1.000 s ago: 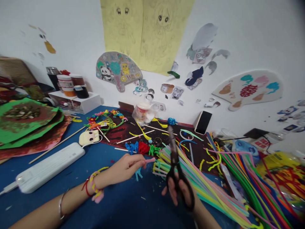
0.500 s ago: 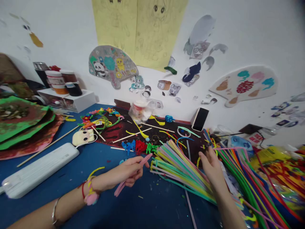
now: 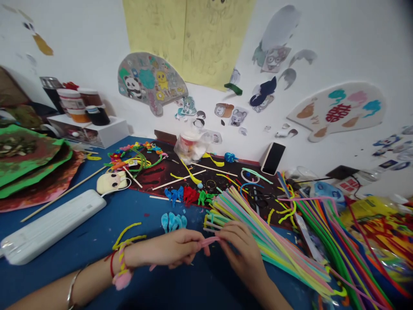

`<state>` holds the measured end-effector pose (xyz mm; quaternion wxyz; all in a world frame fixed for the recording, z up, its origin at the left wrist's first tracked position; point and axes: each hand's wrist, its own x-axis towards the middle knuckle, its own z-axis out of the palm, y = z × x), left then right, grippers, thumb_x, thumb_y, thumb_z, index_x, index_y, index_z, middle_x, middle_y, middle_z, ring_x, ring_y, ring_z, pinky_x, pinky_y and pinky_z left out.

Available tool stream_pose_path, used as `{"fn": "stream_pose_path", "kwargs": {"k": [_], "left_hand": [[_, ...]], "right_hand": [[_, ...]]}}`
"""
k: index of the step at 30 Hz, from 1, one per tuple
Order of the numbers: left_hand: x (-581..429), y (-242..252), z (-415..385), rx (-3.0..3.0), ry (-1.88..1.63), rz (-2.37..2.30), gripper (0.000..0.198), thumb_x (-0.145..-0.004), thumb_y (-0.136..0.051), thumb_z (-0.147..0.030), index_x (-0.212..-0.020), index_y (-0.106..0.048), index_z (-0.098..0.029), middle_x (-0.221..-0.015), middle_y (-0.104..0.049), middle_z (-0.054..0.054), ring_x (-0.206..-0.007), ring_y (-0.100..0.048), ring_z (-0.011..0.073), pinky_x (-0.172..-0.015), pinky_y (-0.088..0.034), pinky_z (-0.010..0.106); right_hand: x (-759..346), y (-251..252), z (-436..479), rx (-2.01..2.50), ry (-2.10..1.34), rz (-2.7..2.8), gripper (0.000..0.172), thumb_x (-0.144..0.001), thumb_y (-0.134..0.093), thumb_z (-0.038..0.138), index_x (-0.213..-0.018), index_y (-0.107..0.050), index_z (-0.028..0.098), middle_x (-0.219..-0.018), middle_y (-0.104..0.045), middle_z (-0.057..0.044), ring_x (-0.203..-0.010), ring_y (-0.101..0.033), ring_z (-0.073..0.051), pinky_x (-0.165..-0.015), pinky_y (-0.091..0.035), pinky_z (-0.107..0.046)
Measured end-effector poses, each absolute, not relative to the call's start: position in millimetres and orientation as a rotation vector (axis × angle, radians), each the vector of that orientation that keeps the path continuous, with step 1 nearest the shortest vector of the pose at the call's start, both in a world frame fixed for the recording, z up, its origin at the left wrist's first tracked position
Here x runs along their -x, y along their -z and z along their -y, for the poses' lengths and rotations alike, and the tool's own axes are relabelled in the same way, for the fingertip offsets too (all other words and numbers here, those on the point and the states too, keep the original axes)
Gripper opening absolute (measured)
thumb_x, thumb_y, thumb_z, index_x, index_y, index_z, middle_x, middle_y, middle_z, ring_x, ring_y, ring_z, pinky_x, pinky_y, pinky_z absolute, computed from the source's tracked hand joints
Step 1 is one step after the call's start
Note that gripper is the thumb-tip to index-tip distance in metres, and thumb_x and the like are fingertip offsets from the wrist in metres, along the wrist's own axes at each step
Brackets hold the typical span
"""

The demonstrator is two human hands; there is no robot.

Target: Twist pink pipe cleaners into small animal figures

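Observation:
Pinched in my left hand (image 3: 185, 249) is a pink pipe cleaner (image 3: 209, 242), folded or doubled, with one tail showing below the fingers. My right hand (image 3: 240, 252) grips its other end between thumb and fingers, a short span away. Just beyond the left hand lie several light-blue looped pipe cleaner pieces (image 3: 173, 222). A bundle of pastel pipe cleaners (image 3: 274, 232) spreads out under and beside my right hand. Dark scissors (image 3: 260, 199) rest on the dark mat behind that bundle.
Blue, red and green twisted pieces (image 3: 190, 196) line the mat's front edge. A white power strip (image 3: 54, 226) lies at left, near a cream character pouch (image 3: 112, 181). A phone (image 3: 273, 158) leans on the wall. Brighter pipe cleaners (image 3: 335, 241) and plastic packets (image 3: 380, 228) fill the right.
My right hand has come left and toward me from near the scissors and now grips the pink pipe cleaner. My left hand has stayed near its place, exposing the light-blue pieces.

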<state>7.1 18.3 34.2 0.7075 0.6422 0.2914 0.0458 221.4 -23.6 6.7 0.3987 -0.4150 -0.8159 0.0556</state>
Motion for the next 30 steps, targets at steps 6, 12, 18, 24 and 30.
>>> {"fn": "stream_pose_path", "kwargs": {"k": [6, 12, 18, 24, 30], "left_hand": [[-5, -35, -20, -1.434, -0.055, -0.649, 0.032, -0.089, -0.036, -0.044, -0.099, -0.055, -0.02, -0.062, -0.037, -0.006, -0.042, -0.03, 0.0045, -0.037, -0.025, 0.014], [-4, -33, -21, -1.429, -0.032, -0.624, 0.035, -0.088, -0.037, -0.046, -0.099, -0.056, -0.02, -0.062, -0.038, -0.005, -0.043, -0.031, 0.0051, -0.037, -0.025, 0.014], [-3, -31, -23, -1.431, -0.019, -0.621, 0.037, -0.088, -0.036, -0.049, -0.1, -0.056, -0.02, -0.062, -0.037, -0.005, -0.043, -0.031, 0.0053, -0.037, -0.027, 0.014], [0, -30, -27, -1.536, 0.042, -0.617, 0.035, -0.089, -0.036, -0.045, -0.103, -0.058, -0.021, -0.061, -0.038, -0.005, -0.043, -0.031, 0.0059, -0.035, -0.025, 0.015], [6, -32, -32, -1.528, 0.072, -0.492, 0.035, -0.089, -0.038, -0.04, -0.108, -0.06, -0.02, -0.056, -0.03, -0.006, -0.042, -0.026, 0.0071, -0.035, -0.02, 0.017]], "right_hand": [[-223, -11, 23, 0.959, -0.184, 2.125, 0.019, -0.078, -0.06, 0.009, -0.095, -0.06, 0.019, -0.083, -0.064, -0.005, -0.083, -0.056, -0.018, -0.075, -0.049, -0.034], [-224, -4, 21, 0.938, -0.165, 2.171, 0.017, -0.081, -0.057, 0.01, -0.094, -0.059, 0.019, -0.083, -0.065, -0.004, -0.08, -0.057, -0.016, -0.075, -0.049, -0.033], [-225, -3, 22, 0.927, -0.097, 2.21, 0.018, -0.081, -0.057, 0.007, -0.096, -0.058, 0.017, -0.084, -0.065, -0.006, -0.08, -0.056, -0.016, -0.075, -0.049, -0.033], [-228, -6, 24, 0.841, -0.035, 2.291, 0.02, -0.082, -0.051, 0.004, -0.097, -0.059, 0.015, -0.083, -0.065, -0.006, -0.082, -0.056, -0.016, -0.076, -0.05, -0.031], [-231, -6, 24, 0.771, -0.134, 2.361, 0.023, -0.084, -0.045, 0.004, -0.098, -0.059, 0.016, -0.084, -0.065, -0.006, -0.086, -0.057, -0.016, -0.078, -0.049, -0.03]]}}
